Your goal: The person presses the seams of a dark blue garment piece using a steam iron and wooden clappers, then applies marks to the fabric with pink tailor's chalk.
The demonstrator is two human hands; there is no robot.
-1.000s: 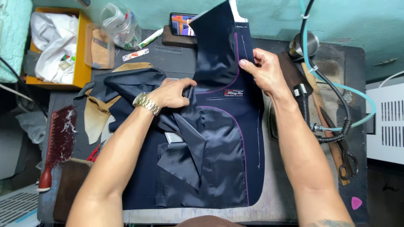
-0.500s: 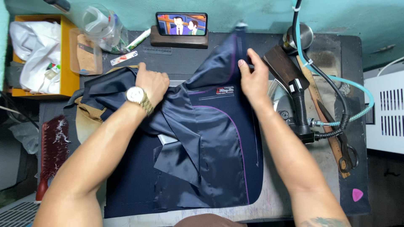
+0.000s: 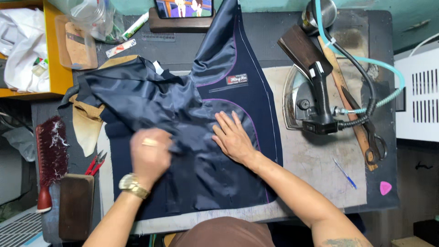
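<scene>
Leftmost, against the table's left edge: a red-handled brush lying lengthwise, a dark wooden block just below and right of it, small red snips squeezed between block and cloth. Above, a yellow tray holding white cloth, with a clear plastic jar beside it. Little bare room on this side.

Further right, spread lining-up across the middle of the padded board: a navy jacket, its left part bunched in shiny folds over tan paper patterns, its front panel running up toward a phone propped at the far edge. Lower hem close to the near edge of the board.

On the jacket, left hand: blurred with motion, back up, gold watch at the wrist, ring on one finger, fingers curled down into the folds; whether pinching cloth or only pressing, cannot tell. Forearm coming up from the lower left.

Just beside it, right hand: flat, palm down, fingers spread and pointing up-left, pressing the lining near the purple piping, gripping nothing. Forearm angled in from the lower right, crossing the jacket's right edge.

Right of the jacket, a strip of bare board, then a steam iron on its side with hose, long shears, a blue pen, and a pink chalk piece near the right edge.
</scene>
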